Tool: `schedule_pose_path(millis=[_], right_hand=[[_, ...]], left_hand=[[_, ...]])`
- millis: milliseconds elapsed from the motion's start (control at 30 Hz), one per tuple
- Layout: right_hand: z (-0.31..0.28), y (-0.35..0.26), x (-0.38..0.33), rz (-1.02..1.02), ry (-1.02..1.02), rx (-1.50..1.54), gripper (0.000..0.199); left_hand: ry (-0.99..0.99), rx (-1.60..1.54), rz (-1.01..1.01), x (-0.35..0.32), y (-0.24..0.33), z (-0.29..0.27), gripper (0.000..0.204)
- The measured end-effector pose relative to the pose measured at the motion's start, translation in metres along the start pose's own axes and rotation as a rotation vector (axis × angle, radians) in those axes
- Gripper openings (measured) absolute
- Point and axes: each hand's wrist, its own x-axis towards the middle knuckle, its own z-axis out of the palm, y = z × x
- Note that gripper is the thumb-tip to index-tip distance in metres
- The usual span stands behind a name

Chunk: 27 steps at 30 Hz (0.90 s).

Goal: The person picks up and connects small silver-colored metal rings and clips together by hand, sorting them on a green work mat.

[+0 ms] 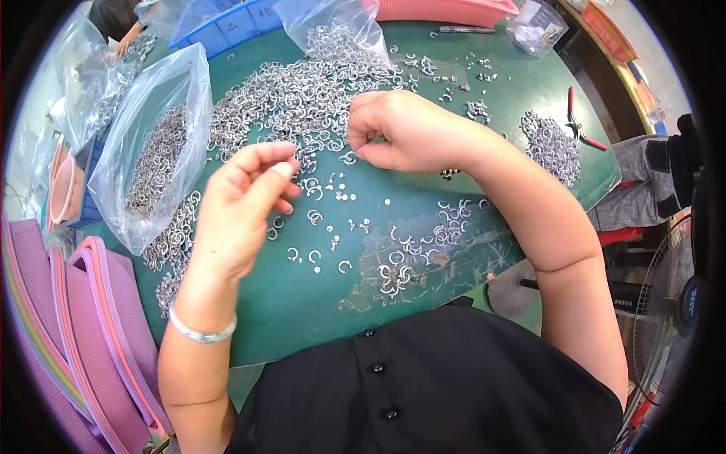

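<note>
- Pink foam sheets stacked on edge [91, 333], far left, leaning off the round green desk [302, 303].
- Clear plastic bag of small silver metal rings [155, 151], upright and open-mouthed at the desk's left; more rings spilled loose at its base.
- Left hand [242, 204], raised over the desk left of centre, silver bangle [200, 331] on the wrist. Fingertips pinched together, thumb to forefinger; whatever is in the pinch is too small to tell, probably one ring or a stud.
- Big loose heap of open silver metal C-rings [295, 98], top centre, spilling from a second clear bag [333, 26]; single rings and tiny round studs [340, 189] scattered between the two hands.
- Right hand [401, 129], fingers curled and closed, tips down at the heap's near edge, touching or just above one ring; cannot tell which.
- Handling judgement: rings look light, stiff, smooth and slippery, apt to tangle and roll. Best taken one at a time by fingertip pinch across the wire, away from the open gap.
- Smaller pile of silver rings [552, 144], right side of desk.
- Red-handled pliers [578, 121], lying flat just right of that pile, untouched.
- Another person's grey-trousered leg [643, 181], beyond the right rim.
</note>
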Motion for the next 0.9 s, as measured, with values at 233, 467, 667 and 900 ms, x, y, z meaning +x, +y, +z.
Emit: schedule_pose_path(millis=[233,467,667,900], right_hand=[[0.004,-0.023,0.001,-0.137,0.112,0.207,0.007],[0.002,-0.011,0.000,-0.143,0.171,0.124,0.005],[0.011,-0.011,-0.002,-0.127,0.026,-0.079,0.005],[0.018,-0.014,0.001,-0.138,0.058,-0.100,0.007]], left_hand=[[-0.147,-0.082,-0.126,0.004,-0.012,0.015,0.013],[0.002,0.042,-0.032,0.002,-0.014,0.005,0.010],[0.006,0.114,-0.029,0.000,-0.016,0.006,0.011],[0.005,0.116,-0.040,-0.001,-0.015,0.006,0.011]])
